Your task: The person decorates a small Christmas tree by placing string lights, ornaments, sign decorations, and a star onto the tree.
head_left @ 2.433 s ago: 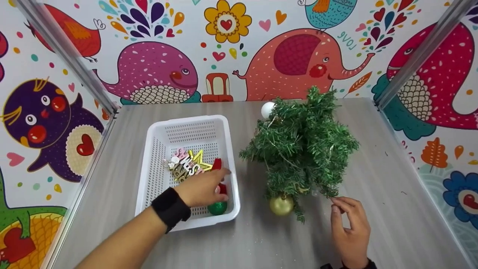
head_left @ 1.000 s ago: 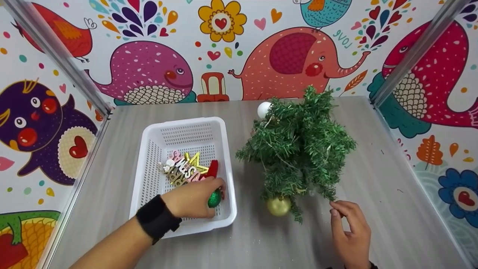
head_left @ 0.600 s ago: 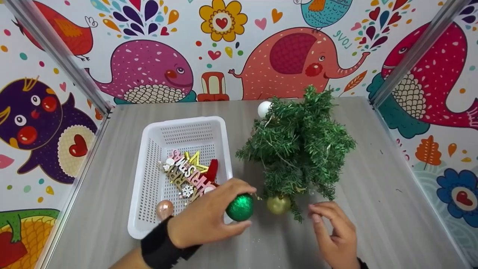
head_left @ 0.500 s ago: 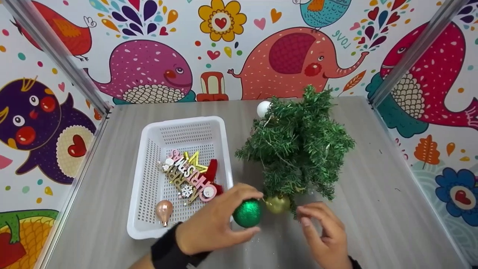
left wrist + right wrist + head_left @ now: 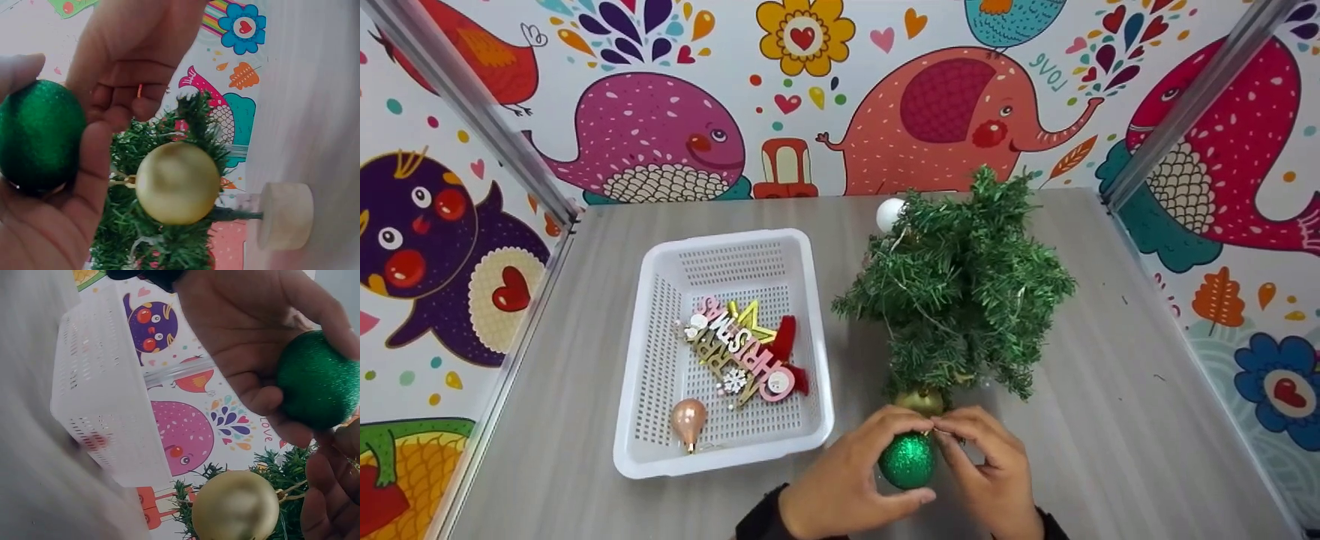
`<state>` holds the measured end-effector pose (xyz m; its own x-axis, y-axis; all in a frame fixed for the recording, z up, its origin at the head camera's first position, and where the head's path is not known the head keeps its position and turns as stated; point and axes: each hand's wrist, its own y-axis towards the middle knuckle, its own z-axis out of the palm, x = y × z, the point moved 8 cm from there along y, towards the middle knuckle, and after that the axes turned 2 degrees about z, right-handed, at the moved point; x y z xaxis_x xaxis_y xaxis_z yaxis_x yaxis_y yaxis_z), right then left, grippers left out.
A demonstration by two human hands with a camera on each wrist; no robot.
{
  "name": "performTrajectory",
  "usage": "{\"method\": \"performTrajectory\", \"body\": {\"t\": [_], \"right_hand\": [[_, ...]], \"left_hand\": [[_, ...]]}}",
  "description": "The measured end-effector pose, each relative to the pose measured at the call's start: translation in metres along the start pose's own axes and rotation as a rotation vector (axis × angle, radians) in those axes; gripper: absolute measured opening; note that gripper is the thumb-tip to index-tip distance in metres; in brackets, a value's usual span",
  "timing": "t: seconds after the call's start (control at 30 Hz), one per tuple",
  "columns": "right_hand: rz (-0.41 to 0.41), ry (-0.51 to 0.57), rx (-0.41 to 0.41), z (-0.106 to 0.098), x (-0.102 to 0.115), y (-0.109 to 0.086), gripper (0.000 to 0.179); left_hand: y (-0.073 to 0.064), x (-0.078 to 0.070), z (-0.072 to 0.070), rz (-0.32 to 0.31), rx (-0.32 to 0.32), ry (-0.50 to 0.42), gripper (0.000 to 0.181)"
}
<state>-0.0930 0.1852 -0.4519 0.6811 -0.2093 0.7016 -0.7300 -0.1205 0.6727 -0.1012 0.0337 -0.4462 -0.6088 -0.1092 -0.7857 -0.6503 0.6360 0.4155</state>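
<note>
My left hand (image 5: 847, 480) grips a glittery green Christmas bauble (image 5: 907, 459) between thumb and fingers, in front of the small artificial Christmas tree (image 5: 960, 292). At the bauble's top, the thumb and fingertips of my right hand (image 5: 990, 469) pinch its gold hanging thread (image 5: 353, 458). A matte gold bauble (image 5: 178, 183) hangs from a front branch just behind both hands, partly covered by them in the head view. On the tree's far left side is a white ball (image 5: 889, 215). The left wrist view shows the tree's round wooden base (image 5: 286, 216).
Left of the tree stands a white perforated basket (image 5: 634, 360). In it lie a pink and gold Christmas letter sign (image 5: 742, 349), a yellow star (image 5: 757, 322), a red velvety piece (image 5: 785, 339) and a rose-gold teardrop bauble (image 5: 689, 421). Patterned walls enclose the table (image 5: 1110, 420).
My left hand has picked the green bauble out of the basket and carried it right, to the tree's front. My right hand has moved left from the lower branch to meet it.
</note>
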Motion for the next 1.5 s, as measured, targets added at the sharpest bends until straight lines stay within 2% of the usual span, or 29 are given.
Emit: {"method": "performTrajectory", "body": {"t": [0.13,0.23,0.33,0.43,0.5,0.57,0.63,0.7,0.77,0.83,0.9,1.07,1.13,1.23,1.33,1.4,1.5], "right_hand": [[0.074,0.196,-0.009,-0.005,-0.001,0.002,0.039],[0.184,0.344,-0.026,-0.008,-0.004,0.003,0.036],[0.311,0.39,-0.06,-0.011,-0.01,0.003,0.031],[0.367,0.406,-0.093,-0.012,-0.012,0.002,0.03],[0.326,0.413,-0.099,-0.012,-0.01,0.002,0.032],[0.281,0.372,-0.091,-0.012,-0.005,0.003,0.037],[0.228,0.32,-0.082,-0.013,0.0,0.004,0.039],[0.193,0.279,-0.076,-0.015,0.004,0.005,0.039],[0.182,0.244,-0.072,-0.018,0.006,0.006,0.039],[0.178,0.224,-0.07,-0.021,0.007,0.006,0.039],[0.144,0.241,-0.077,-0.026,0.008,0.006,0.039],[0.174,0.117,-0.083,-0.04,0.009,0.009,0.035],[0.205,0.05,-0.081,-0.047,0.011,0.011,0.033],[0.196,-0.013,-0.09,-0.055,0.017,0.018,0.032],[0.132,-0.028,-0.123,-0.063,0.026,0.028,0.028],[0.07,-0.026,-0.152,-0.068,0.032,0.036,0.024],[-0.022,-0.05,-0.183,-0.071,0.036,0.047,0.02]], "left_hand": [[-0.002,0.004,0.001,-0.033,0.013,-0.048,0.062],[-0.004,0.007,0.002,-0.036,0.01,-0.019,0.066],[-0.005,0.01,0.006,-0.026,0.012,0.036,0.07],[-0.003,0.013,0.013,-0.019,0.033,0.055,0.069],[-0.002,0.015,0.016,-0.024,0.049,0.06,0.069],[-0.002,0.015,0.019,-0.036,0.056,0.075,0.073],[0.001,0.013,0.019,-0.05,0.034,0.103,0.076],[0.006,0.009,0.017,-0.058,-0.019,0.115,0.072],[0.014,0.004,0.014,-0.072,-0.092,0.103,0.06],[0.022,-0.001,0.011,-0.052,-0.173,0.103,0.045],[0.028,-0.005,0.011,-0.039,-0.224,0.09,0.034],[0.041,-0.013,0.014,0.019,-0.277,0.088,0.017],[0.046,-0.019,0.015,0.072,-0.296,0.103,0.011],[0.054,-0.035,0.012,0.211,-0.354,0.227,0.015],[0.063,-0.052,0.007,0.345,-0.441,0.43,0.021],[0.068,-0.06,0.005,0.387,-0.488,0.529,0.02],[0.077,-0.065,0.002,0.417,-0.537,0.592,0.021]]}}
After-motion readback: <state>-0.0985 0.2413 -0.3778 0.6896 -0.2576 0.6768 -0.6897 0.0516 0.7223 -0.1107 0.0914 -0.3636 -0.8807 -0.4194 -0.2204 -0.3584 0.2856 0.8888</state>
